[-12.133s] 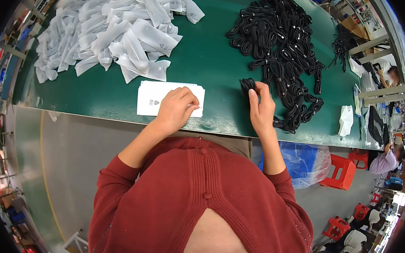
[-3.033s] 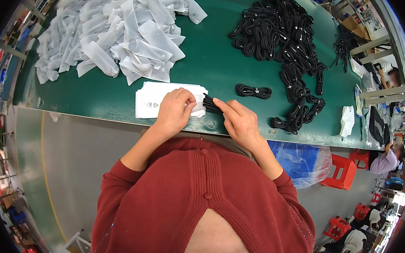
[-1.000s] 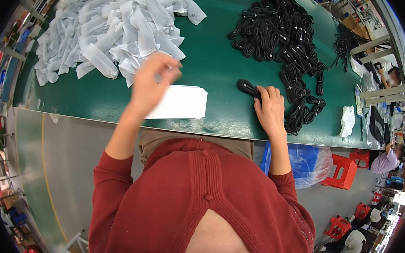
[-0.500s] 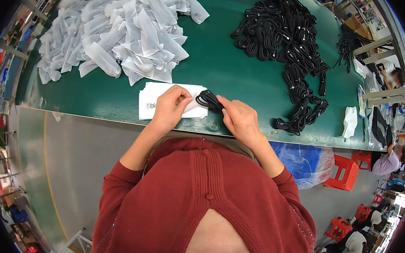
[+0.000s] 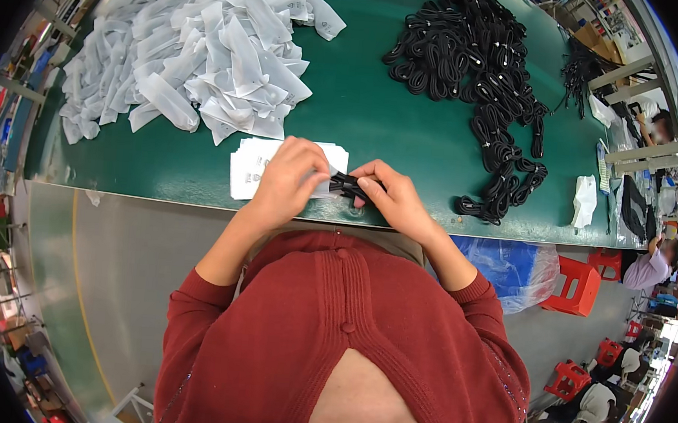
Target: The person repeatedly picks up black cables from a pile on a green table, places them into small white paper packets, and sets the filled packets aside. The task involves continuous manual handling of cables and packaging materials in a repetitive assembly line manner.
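Note:
A coiled black cable [image 5: 346,184] lies between my hands near the table's front edge. My right hand [image 5: 393,198] is closed on the cable's right part, thumb on top. My left hand [image 5: 288,178] is closed at the right end of a stack of flat white plastic bags [image 5: 242,175], its fingers pinching the edge of the top bag. The cable's left end meets this bag edge beside my left fingertips; how far it reaches inside is hidden by the hand. Small dark printed marks show on the stack.
On the green table [image 5: 355,95], a heap of filled frosted bags [image 5: 216,54] spreads at far left. Many coiled black cables [image 5: 475,64] trail down the right side. A crumpled white bag [image 5: 585,201] lies at the right edge. Red stools [image 5: 572,287] and other people are beyond.
The cable has moved left, its looped end now against the bag edge at my left hand. My right hand has shifted its hold along the cable.

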